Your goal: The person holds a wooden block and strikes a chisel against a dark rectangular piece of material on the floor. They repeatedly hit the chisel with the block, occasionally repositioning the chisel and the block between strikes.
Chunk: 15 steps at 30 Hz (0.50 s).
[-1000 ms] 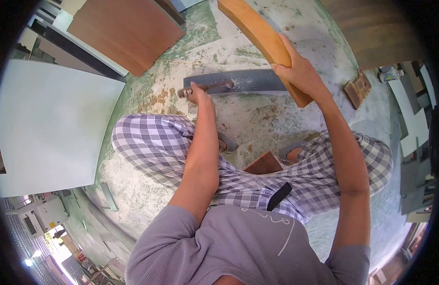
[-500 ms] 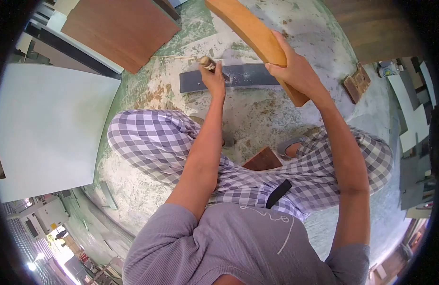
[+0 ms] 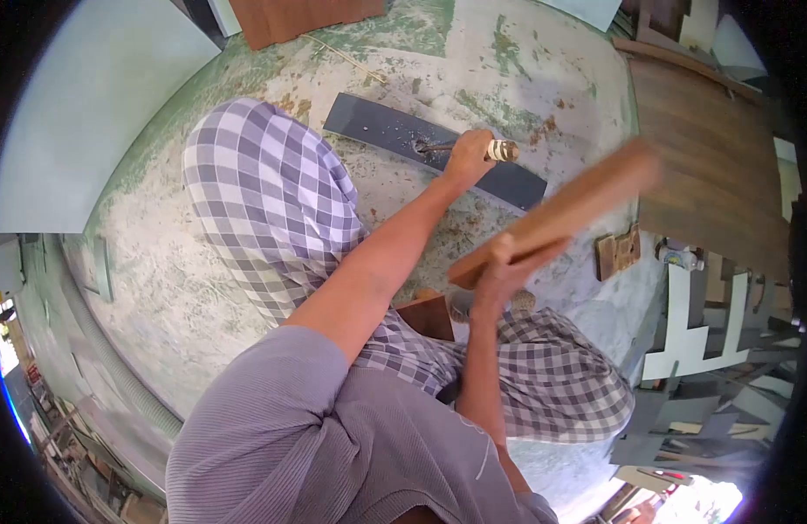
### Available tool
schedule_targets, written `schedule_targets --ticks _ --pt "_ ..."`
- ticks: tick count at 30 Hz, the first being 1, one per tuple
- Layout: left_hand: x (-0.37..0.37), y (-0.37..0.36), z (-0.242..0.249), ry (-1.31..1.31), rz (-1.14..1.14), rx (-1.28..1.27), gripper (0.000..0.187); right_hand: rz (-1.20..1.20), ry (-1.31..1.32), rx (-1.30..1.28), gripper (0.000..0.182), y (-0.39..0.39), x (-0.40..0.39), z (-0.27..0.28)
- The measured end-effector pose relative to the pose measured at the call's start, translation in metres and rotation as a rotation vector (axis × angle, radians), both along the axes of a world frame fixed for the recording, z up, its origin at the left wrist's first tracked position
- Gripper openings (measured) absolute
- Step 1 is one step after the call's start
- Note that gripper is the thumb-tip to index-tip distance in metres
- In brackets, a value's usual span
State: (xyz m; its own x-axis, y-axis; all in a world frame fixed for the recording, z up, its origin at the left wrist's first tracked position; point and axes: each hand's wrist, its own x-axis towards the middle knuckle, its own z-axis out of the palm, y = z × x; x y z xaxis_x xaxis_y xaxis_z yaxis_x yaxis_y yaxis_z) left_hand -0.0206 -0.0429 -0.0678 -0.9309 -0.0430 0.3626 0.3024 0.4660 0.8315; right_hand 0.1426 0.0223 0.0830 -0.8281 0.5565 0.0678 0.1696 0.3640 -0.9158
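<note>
My left hand (image 3: 470,161) is wrapped round a chisel (image 3: 507,151), whose handle end sticks out past the fist to the right. The chisel lies at a low slant, its thin blade reaching a small notch in a dark grey board (image 3: 368,119) on the floor. Pale chips are scattered round the notch. In my right hand (image 3: 506,272) is a long wooden block (image 3: 556,210), gripped near its lower end and raised to the right of the board. The block's far end is smeared by motion.
A worn piece of wood (image 3: 617,252) lies to the right, near a brown wood panel (image 3: 709,157). A small reddish-brown block (image 3: 427,316) rests between my legs. Light-coloured sheets (image 3: 98,105) stand at the left, and board offcuts (image 3: 735,402) are piled at the right.
My left hand and the chisel have turned so the handle now points right. The wooden block in my right hand has swung down and to the right. The view has also shifted.
</note>
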Motion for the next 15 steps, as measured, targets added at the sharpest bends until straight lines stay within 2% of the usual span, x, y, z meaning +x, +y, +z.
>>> schedule_targets --ticks 1,3,4,6,7,9,10,12,13,14,15 --pt "0.001 0.002 0.0 0.013 -0.006 -0.001 0.028 0.005 0.0 0.006 0.087 0.004 0.002 -0.005" --pt "-0.001 -0.001 -0.005 -0.009 -0.05 0.021 0.026 0.321 -0.454 -0.074 0.084 0.012 -0.015 -0.002" --pt "-0.003 -0.001 -0.007 0.01 -0.085 0.026 0.024 0.335 -0.432 -0.058 0.084 0.019 -0.016 -0.007" --pt "0.0 0.0 0.0 0.002 -0.023 0.038 0.024 0.21 -0.277 0.016 0.084 0.024 -0.01 -0.008" --pt "0.002 -0.002 0.003 -0.014 0.017 0.039 0.023 0.233 -0.287 0.017 0.084 0.031 -0.01 -0.005" --pt "0.003 -0.003 0.001 -0.029 0.034 0.011 0.023 0.016 -0.072 -0.133 0.085 0.038 -0.017 0.02" --pt "-0.004 -0.005 0.002 -0.046 0.019 0.026 0.023 0.017 -0.097 -0.132 0.085 0.03 -0.029 0.024" --pt "-0.006 -0.004 0.004 -0.015 0.007 0.032 0.023 -0.093 0.105 -0.226 0.084 0.019 -0.027 0.017" --pt "-0.005 -0.003 0.005 -0.006 0.018 0.028 0.023 -0.009 0.006 0.079 0.083 0.026 -0.018 -0.03" --pt "-0.005 -0.002 0.004 0.004 0.027 0.024 0.023 0.071 -0.093 0.387 0.083 0.012 -0.02 -0.036" --pt "-0.008 -0.003 0.002 0.011 0.025 0.022 0.023 0.068 -0.086 0.385 0.083 0.012 -0.019 -0.035"
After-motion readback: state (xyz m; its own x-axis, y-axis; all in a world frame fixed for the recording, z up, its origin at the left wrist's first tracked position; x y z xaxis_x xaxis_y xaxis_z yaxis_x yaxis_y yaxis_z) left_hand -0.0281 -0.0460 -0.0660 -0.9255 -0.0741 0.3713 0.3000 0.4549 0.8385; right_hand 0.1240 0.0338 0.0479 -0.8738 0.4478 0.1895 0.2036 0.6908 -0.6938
